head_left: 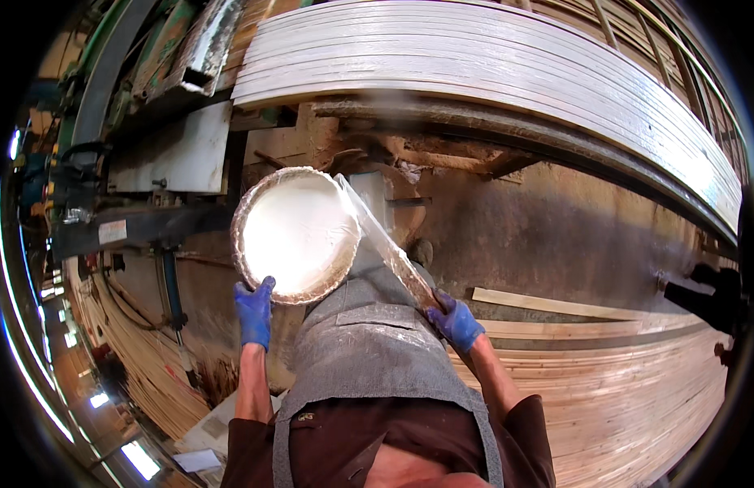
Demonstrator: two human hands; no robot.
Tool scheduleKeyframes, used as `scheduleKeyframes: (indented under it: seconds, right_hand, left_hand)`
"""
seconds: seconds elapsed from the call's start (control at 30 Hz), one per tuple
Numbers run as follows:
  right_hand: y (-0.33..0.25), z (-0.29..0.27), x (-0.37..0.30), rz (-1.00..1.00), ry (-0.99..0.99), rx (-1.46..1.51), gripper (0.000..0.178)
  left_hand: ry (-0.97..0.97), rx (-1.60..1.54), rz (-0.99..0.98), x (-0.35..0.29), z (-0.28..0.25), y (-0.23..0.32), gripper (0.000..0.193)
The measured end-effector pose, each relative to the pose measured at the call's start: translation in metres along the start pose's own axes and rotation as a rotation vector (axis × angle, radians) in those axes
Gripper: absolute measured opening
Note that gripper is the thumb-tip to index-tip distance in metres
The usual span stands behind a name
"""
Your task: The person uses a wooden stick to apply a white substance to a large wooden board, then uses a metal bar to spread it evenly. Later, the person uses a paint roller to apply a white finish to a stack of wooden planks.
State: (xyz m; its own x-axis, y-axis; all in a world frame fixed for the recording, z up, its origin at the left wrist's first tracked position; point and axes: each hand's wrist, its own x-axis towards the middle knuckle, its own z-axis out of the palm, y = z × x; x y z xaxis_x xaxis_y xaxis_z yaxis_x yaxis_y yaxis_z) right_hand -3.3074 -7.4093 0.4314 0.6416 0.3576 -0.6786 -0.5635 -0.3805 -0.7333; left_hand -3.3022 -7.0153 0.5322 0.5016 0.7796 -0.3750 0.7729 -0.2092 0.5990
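White paste is filling much of a round bucket, which is sitting in front of the person in the head view, a little left of centre, with its rim crusted in dried residue. The left hand, in a blue glove, is gripping the near-left edge of the bucket; the thumb is showing at the rim, while the other fingers are partly hiding, so how far they are wrapping underneath I cannot tell. The right hand, gloved alike, is closing its fingers around the lower end of a long flat paddle. The paddle is slanting up and leftward, its white-smeared far end lying along the bucket's right rim; whether it is touching there I cannot tell.

A grey apron is covering the person's front. Beyond the bucket, a row of white-coated boards is stretching across the top, and bare wooden boards are lying at the lower right.

The step in hand seems to be working the paste with the paddle at the bucket, perhaps stirring or scraping. In my judgement, the next move is calling for a steady left grip keeping the bucket from tipping, and a controlled right wrist keeping the loaded paddle from dripping.
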Motion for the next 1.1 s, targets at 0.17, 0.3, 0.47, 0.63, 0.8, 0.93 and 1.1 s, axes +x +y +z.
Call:
scheduleKeyframes:
  seconds: [0.17, 0.3, 0.47, 0.63, 0.8, 0.93, 1.1]
  right_hand:
    - [0.023, 0.007, 0.008, -0.128, 0.020, 0.002, 0.052]
    - [0.016, 0.015, 0.012, -0.099, -0.003, -0.077, 0.052]
    - [0.031, 0.047, 0.021, -0.152, 0.041, -0.164, 0.053]
    - [0.032, 0.094, 0.042, -0.075, -0.006, -0.066, 0.053]
    - [-0.011, 0.155, 0.059, -0.006, -0.063, 0.071, 0.050]
    - [-0.015, 0.200, 0.066, -0.026, -0.113, -0.193, 0.051]
    - [-0.025, 0.252, 0.078, -0.032, -0.115, -0.492, 0.051]
  left_hand:
    - [0.070, -0.007, 0.065, -0.016, -0.005, -0.017, 0.041]
    - [0.065, -0.043, -0.050, -0.029, -0.007, -0.016, 0.042]
    - [0.017, -0.079, -0.144, 0.008, -0.017, -0.067, 0.044]
    - [-0.027, -0.109, -0.173, 0.060, -0.029, -0.120, 0.045]
    - [-0.080, -0.199, -0.259, 0.134, -0.038, -0.167, 0.050]
    - [-0.123, -0.252, -0.304, 0.183, -0.052, -0.192, 0.053]
    - [-0.214, -0.144, -0.359, 0.238, -0.058, -0.228, 0.048]
